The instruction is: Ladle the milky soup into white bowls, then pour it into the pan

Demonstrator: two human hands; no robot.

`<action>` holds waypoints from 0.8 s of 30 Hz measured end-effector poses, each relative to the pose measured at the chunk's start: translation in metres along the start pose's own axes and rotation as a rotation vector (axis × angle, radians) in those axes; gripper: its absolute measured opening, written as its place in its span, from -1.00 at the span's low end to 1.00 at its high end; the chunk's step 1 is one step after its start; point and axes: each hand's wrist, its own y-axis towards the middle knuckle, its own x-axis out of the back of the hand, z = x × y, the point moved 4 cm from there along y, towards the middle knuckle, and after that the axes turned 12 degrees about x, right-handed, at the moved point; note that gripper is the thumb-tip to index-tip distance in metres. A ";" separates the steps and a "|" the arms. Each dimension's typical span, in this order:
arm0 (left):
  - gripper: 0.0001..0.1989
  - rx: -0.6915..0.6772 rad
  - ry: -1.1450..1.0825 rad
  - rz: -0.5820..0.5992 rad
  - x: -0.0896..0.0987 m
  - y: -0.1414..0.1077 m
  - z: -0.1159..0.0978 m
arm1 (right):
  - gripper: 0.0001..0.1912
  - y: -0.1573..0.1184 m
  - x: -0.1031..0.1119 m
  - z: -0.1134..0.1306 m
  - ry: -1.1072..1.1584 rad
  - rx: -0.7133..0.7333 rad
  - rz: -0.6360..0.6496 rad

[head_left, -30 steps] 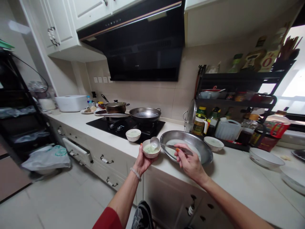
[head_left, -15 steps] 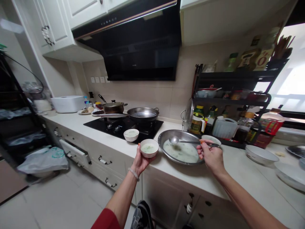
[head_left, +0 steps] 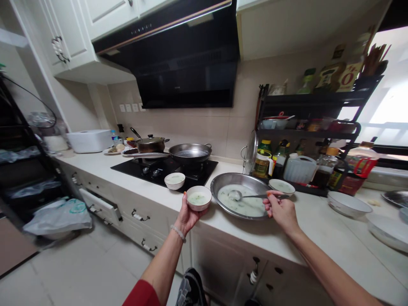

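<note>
My left hand [head_left: 188,216] is closed around a small white bowl [head_left: 199,205] of pale soup with green bits, held at the counter's front edge. My right hand [head_left: 280,209] grips the dark handle of a metal ladle [head_left: 235,195]. The ladle's head lies in the milky soup [head_left: 244,206] inside a wide steel basin [head_left: 219,180] on the counter. A second filled bowl [head_left: 175,182] stands at the cooktop's front edge. Behind my right hand is another filled bowl [head_left: 281,186], partly hidden by the hand and ladle handle.
A steel frying pan [head_left: 190,153] and a lidded pot [head_left: 151,144] sit on the black cooktop [head_left: 140,170]. To the right stand a rack [head_left: 309,134] of bottles and white bowls [head_left: 349,205]. Below the counter, a drawer [head_left: 100,204] is pulled out.
My right hand has lowered the ladle's head into the soup in the basin. My left hand keeps the small bowl in nearly the same place; the view has shifted slightly.
</note>
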 end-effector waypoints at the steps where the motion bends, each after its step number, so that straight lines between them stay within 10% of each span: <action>1: -0.28 0.002 -0.001 0.003 0.000 0.000 0.000 | -0.43 0.001 0.002 0.001 0.021 -0.013 -0.025; 24: -0.28 0.007 -0.006 0.020 -0.001 0.000 0.000 | -0.45 0.004 0.015 0.007 0.204 -0.079 -0.148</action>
